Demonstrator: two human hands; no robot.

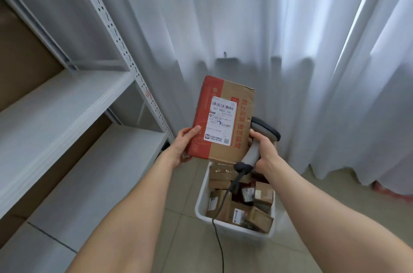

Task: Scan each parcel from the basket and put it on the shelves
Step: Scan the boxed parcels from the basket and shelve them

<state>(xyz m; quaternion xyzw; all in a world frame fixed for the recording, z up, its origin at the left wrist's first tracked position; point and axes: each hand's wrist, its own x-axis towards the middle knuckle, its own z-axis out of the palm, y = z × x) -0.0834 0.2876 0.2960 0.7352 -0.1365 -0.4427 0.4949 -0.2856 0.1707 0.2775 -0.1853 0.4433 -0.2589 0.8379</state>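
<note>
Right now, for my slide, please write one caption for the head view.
Left hand holds a labelled parcel while right hand grips a corded scanner above the white basket, beside shelves.

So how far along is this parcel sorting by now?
Early, I'd guess. Done: no parcel plainly sits on the shelves in view. In hand: the left hand holds a red-taped parcel, label showing, beside the scanner in the right hand. Left: many parcels lie in the basket.
</note>
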